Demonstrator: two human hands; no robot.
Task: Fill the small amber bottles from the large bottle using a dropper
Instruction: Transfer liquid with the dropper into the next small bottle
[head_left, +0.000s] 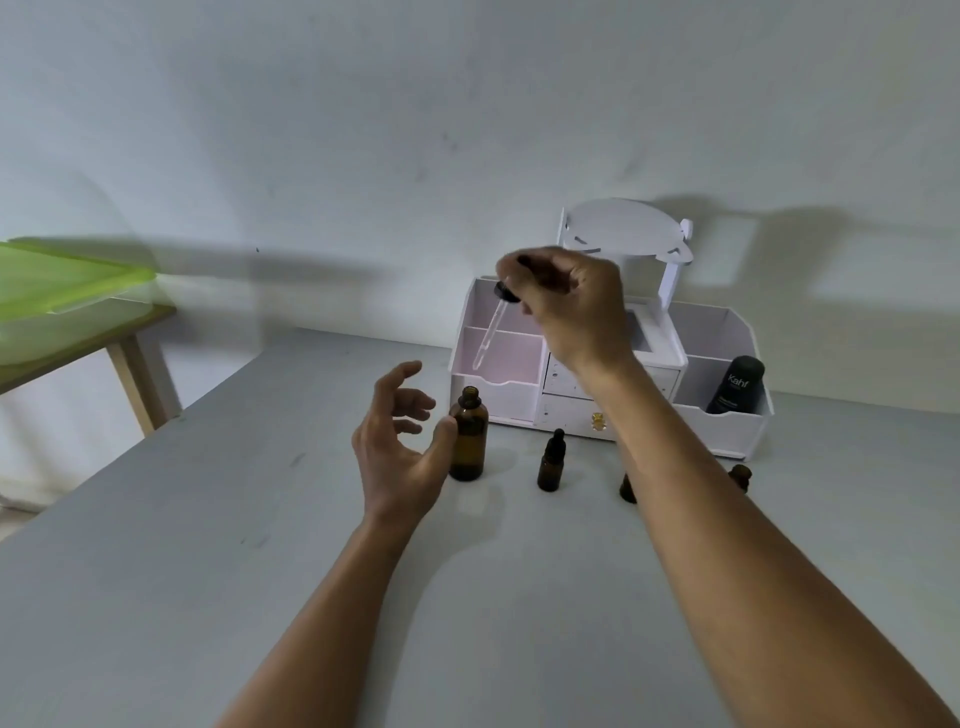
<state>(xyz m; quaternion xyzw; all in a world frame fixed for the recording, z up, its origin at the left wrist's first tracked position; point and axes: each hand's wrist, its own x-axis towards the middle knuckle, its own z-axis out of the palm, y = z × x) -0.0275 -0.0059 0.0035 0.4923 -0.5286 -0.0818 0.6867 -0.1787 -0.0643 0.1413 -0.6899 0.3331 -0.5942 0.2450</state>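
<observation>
The large amber bottle (469, 440) stands uncapped on the grey table (260, 519). My left hand (400, 447) is open beside it, the thumb touching its left side. My right hand (566, 306) is raised above and to the right of the bottle, pinching the black bulb of a glass dropper (491, 327). The dropper's tip hangs above the bottle's mouth, apart from it. A small amber bottle (551, 462) with a black dropper cap stands to the right. Two more small amber bottles (627, 488) (740, 477) show partly behind my right forearm.
A white desk organiser (597, 374) with drawers and open compartments stands against the wall behind the bottles. A black Kahf bottle (736, 384) leans in its right compartment. A wooden side table with a green-lidded box (62, 291) is at the far left.
</observation>
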